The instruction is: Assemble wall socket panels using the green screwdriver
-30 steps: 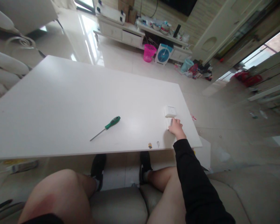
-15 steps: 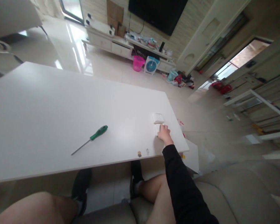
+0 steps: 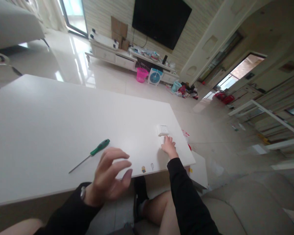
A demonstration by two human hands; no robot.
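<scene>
My right hand (image 3: 169,147) is at the right end of the white table (image 3: 127,114). Its fingers are closed on a small white wall socket (image 3: 162,140), mostly hidden by the hand, so its face does not show. Just beyond it lies another white wall socket (image 3: 163,130), face up with small holes. Over the near table edge, my left hand (image 3: 110,174) hangs in the air, fingers curved and apart, holding nothing. A screwdriver with a green handle (image 3: 100,147) lies to its left, shaft pointing toward the near left.
Two small stickers (image 3: 143,169) are by the table's near edge. A white cabinet (image 3: 198,169) stands beyond the right corner, a beige sofa (image 3: 235,199) on the near right. Across the floor are a pink basket (image 3: 142,75), a blue fan (image 3: 155,76) and a TV (image 3: 161,21).
My left hand has come into view from below, over the near table edge. My right hand stays at the wall socket. The whole view has shifted slightly as the head moved.
</scene>
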